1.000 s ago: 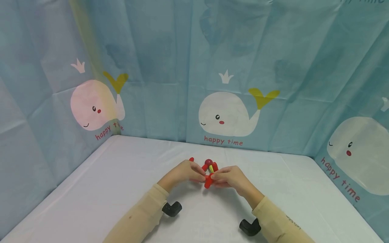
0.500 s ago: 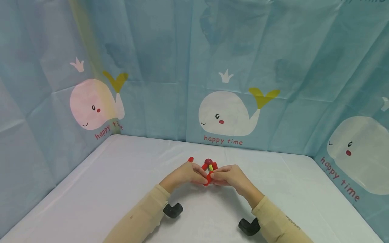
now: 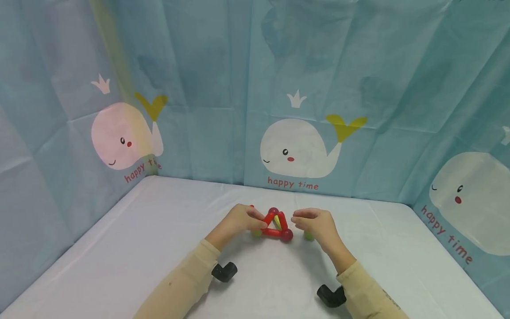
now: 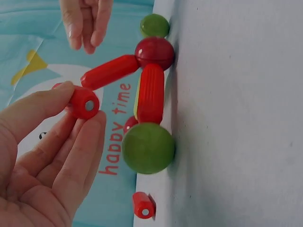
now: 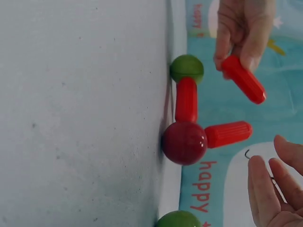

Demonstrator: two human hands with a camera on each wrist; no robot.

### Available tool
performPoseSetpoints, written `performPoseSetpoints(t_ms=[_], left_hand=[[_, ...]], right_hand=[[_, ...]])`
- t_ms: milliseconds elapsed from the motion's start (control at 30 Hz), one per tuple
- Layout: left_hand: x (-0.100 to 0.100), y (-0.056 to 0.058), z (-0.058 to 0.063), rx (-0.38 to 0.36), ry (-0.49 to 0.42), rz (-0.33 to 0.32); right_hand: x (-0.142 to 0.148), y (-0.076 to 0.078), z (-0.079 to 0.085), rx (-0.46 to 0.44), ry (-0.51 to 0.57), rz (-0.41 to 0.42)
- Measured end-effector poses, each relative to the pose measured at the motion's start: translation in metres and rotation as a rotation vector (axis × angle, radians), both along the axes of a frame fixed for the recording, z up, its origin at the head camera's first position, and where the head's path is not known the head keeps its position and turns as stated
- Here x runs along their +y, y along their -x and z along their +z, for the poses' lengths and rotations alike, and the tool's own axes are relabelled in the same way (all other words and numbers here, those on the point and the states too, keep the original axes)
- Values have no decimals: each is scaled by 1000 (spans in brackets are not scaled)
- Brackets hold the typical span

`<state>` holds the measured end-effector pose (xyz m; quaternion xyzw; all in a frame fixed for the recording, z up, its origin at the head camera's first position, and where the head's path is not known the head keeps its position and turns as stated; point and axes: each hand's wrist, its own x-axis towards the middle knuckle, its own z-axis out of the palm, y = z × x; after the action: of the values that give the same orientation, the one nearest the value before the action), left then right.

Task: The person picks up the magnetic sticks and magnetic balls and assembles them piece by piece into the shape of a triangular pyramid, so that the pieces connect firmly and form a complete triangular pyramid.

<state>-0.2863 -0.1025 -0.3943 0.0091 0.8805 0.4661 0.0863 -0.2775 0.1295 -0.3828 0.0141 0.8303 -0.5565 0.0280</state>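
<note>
My left hand pinches a red magnetic rod between thumb and fingers, raised above a small frame of rods and balls. At the frame's front, a red rod joins a green ball to a dark red ball. Another red rod sticks up from that dark red ball, its upper end free. Behind are a second dark red ball and a yellow-green rod. My right hand hovers right of the frame, fingers extended, holding nothing.
A separate green ball lies on the white table beneath my right hand. A loose red rod lies beyond the left hand. Blue whale-print cloth stands behind. Black elbow-shaped pieces sit at both wrists.
Both hands were together at the frame's front, fingers on red rods. The right hand has let go and moved right; the left has drawn slightly left and up with its rod.
</note>
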Motion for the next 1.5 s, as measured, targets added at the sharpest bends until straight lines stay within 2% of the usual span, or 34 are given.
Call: performPoseSetpoints(t_ms=[167, 400, 733, 1067, 1200, 1500], left_hand=[[-8, 3, -1, 52, -43, 40], [-9, 7, -4, 94, -80, 70], [-5, 16, -18, 103, -62, 42], [0, 15, -20, 121, -6, 55], [-2, 13, -18, 94, 9, 41], [-12, 15, -15, -22, 68, 12]], right_hand=[[3, 4, -4, -3, -69, -2], [-2, 5, -11, -18, -96, 22], [-6, 9, -16, -41, -159, 34], [-7, 11, -21, -131, -256, 77], [-6, 10, -21, -147, -257, 89], [1, 9, -20, -109, -317, 87]])
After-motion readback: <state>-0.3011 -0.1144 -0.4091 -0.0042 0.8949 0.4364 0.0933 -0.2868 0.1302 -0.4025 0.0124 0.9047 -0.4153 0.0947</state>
